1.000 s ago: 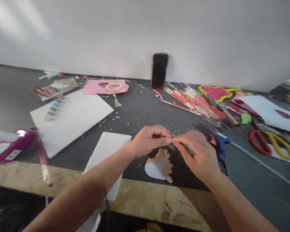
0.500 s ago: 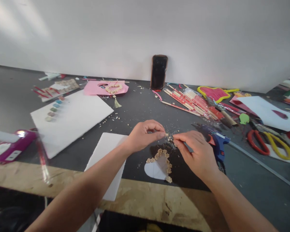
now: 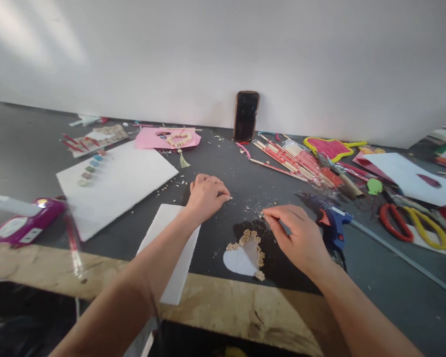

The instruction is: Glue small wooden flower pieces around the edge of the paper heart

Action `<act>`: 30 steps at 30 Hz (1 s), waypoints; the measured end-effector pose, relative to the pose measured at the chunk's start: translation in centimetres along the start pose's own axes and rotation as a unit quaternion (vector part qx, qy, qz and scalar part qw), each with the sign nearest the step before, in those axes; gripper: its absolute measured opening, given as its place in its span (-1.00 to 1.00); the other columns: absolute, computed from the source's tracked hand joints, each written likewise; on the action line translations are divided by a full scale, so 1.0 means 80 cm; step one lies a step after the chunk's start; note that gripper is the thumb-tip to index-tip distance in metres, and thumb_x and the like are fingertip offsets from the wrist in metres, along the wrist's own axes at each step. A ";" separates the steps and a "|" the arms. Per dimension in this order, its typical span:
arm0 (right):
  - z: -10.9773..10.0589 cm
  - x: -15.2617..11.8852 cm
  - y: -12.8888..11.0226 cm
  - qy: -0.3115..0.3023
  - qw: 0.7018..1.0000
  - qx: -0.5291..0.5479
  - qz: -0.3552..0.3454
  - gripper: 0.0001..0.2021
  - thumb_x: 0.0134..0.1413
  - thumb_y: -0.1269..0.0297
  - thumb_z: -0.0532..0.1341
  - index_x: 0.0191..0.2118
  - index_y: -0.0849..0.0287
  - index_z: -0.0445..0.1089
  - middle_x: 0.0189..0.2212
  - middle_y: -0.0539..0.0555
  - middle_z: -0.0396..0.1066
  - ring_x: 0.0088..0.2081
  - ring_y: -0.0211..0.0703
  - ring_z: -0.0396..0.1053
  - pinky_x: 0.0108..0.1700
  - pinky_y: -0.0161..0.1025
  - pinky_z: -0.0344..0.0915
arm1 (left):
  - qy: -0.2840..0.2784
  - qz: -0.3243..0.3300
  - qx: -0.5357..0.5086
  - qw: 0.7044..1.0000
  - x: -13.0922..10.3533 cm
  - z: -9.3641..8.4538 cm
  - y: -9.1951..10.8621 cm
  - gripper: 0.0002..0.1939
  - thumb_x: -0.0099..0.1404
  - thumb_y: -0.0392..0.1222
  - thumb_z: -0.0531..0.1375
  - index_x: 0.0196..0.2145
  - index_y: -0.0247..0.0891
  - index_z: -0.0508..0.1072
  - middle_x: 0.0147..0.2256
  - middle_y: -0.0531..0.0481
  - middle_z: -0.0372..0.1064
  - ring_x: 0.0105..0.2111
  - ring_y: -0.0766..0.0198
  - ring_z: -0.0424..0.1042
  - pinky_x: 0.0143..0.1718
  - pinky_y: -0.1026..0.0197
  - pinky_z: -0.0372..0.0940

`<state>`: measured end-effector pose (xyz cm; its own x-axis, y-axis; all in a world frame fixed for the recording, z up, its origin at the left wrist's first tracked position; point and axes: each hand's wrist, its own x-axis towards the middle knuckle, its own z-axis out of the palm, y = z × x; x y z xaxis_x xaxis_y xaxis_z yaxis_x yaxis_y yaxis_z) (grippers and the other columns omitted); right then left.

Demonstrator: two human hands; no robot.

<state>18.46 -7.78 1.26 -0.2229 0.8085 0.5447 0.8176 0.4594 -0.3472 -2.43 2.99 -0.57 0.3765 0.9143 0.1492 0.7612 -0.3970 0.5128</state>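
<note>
My left hand (image 3: 207, 196) is over the dark tabletop, thumb and forefinger pinched on a small pale piece (image 3: 230, 198). Beside a scatter of pale crumbs, my right hand (image 3: 295, 235) is also closed in a pinch, with a tiny beige bit (image 3: 262, 214) at its fingertips; its exact kind is too small to tell. Between and below the hands lies a white paper heart (image 3: 240, 261), its upper and right edge lined with small beige flower-like clusters (image 3: 259, 248). The lower left of the heart is bare paper.
A blue glue gun (image 3: 336, 225) and scissors (image 3: 394, 223) lie to the right. White sheets (image 3: 115, 186) and a purple glue gun-like tool (image 3: 27, 223) are at left. A phone (image 3: 246, 116) leans on the wall, near packaged sticks (image 3: 286, 161) and a pink card (image 3: 148, 137).
My left hand has moved left and slightly up, away from my right hand, with the small piece at its fingertips. My right hand has stayed almost in place.
</note>
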 end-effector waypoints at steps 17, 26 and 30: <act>0.001 0.000 0.008 -0.008 0.999 0.038 0.037 -0.87 0.19 0.39 0.10 -0.23 0.13 0.40 -0.32 0.07 0.50 -0.26 -0.18 0.44 -0.19 -0.21 0.36 | 0.020 0.013 0.012 1.000 -0.002 0.003 -0.004 -0.74 0.15 -0.35 0.10 -0.37 -0.09 0.56 -0.17 -0.01 0.49 -0.07 -0.04 0.18 -0.07 -0.17 0.02; -0.041 0.012 0.002 0.085 0.982 0.037 0.164 -0.90 0.13 0.24 0.19 -0.28 0.12 0.41 -0.42 0.01 0.49 -0.44 -0.21 0.44 -0.37 -0.28 0.35 | 0.051 0.045 0.003 0.998 -0.006 -0.004 0.015 -0.86 0.22 -0.15 0.16 -0.27 -0.13 0.49 -0.18 -0.03 0.48 -0.04 0.01 0.21 -0.08 -0.05 0.07; -0.064 0.015 0.008 0.001 0.991 -0.019 0.134 -0.95 0.09 0.31 0.18 -0.32 0.10 0.39 -0.46 -0.03 0.47 -0.50 -0.26 0.40 -0.46 -0.33 0.29 | 0.067 0.113 0.000 0.991 -0.011 0.000 0.022 -0.86 0.25 -0.18 0.14 -0.25 -0.14 0.48 -0.17 -0.02 0.47 -0.06 0.07 0.22 -0.08 0.01 0.09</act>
<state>21.44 -8.40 5.62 0.0057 0.8989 0.4381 0.8670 0.2138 -0.4501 -1.43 1.52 0.24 0.4643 0.8045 0.3704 0.6651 -0.5929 0.4540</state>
